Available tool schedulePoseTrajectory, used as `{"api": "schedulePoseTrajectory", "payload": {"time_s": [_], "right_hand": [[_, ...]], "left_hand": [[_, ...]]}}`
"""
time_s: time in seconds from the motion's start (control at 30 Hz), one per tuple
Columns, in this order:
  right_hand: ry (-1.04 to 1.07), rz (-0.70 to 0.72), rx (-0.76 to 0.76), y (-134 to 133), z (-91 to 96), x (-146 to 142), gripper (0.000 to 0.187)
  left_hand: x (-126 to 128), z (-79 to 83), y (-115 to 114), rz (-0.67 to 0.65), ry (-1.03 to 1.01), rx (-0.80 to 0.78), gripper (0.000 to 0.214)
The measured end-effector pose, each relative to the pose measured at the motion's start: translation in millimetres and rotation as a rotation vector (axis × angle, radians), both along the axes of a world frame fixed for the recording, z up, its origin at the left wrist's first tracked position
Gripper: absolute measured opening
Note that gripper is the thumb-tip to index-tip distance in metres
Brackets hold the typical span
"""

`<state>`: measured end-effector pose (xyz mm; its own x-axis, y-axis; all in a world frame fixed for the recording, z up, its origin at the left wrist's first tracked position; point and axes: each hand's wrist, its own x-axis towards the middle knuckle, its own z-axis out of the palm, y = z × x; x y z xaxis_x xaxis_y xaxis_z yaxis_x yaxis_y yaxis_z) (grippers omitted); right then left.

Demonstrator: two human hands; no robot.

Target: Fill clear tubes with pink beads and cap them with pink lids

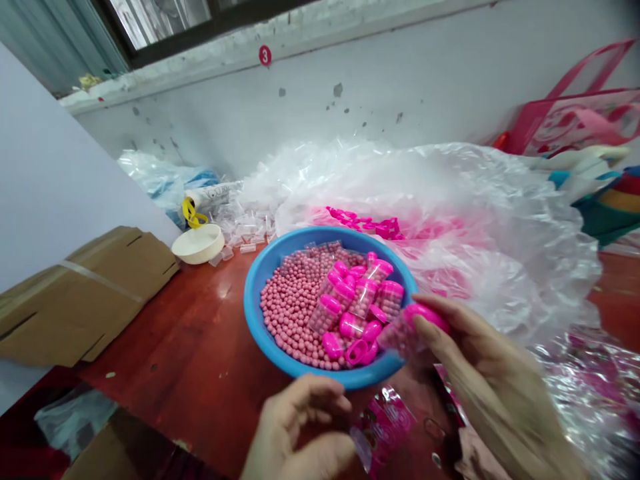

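A blue basin (260, 327) holds a mass of small pink beads (295, 307). On its right side lie several clear bottles with bright pink caps (363, 297), filled with beads. My right hand (490, 360) grips one such bottle (405, 330) by its pink cap, over the basin's right rim; the bottle is slightly blurred. In front of the basin, my left hand (300, 433) is held with fingers curled and apart, nothing between them. Close beside it on the table lies a shiny pink printed packet (383, 423).
Behind the basin, a large clear plastic bag (475, 200) holds pink plastic parts (370, 223). Small clear tubes (250, 230), a roll of tape (199, 243) and flattened cardboard (95, 293) are at left. Shiny wrappers (595, 387) lie at right on the red table (200, 353).
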<state>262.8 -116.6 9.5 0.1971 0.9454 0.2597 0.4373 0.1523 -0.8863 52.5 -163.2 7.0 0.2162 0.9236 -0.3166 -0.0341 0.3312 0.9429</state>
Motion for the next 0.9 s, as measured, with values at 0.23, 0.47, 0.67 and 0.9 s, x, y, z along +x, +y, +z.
{"api": "schedulePoseTrajectory", "payload": {"time_s": [0.23,0.47,0.67,0.9], "right_hand": [[-0.670,-0.175,0.310,54.7,-61.1,-5.7,0.047],[-0.698,-0.161,0.401,48.2,-66.8,-7.4,0.035],[-0.688,-0.125,0.441,44.9,-63.5,-9.5,0.034],[-0.617,-0.019,0.456,38.6,-55.9,-7.7,0.028]], "left_hand": [[-38.9,13.5,100.1,0.154,0.700,0.485,0.016],[-43.8,-24.4,203.9,0.101,1.015,0.653,0.029],[-39.8,-39.1,224.8,-0.026,1.141,0.667,0.030],[-40.0,-25.4,224.7,-0.047,1.100,0.562,0.030]]}}
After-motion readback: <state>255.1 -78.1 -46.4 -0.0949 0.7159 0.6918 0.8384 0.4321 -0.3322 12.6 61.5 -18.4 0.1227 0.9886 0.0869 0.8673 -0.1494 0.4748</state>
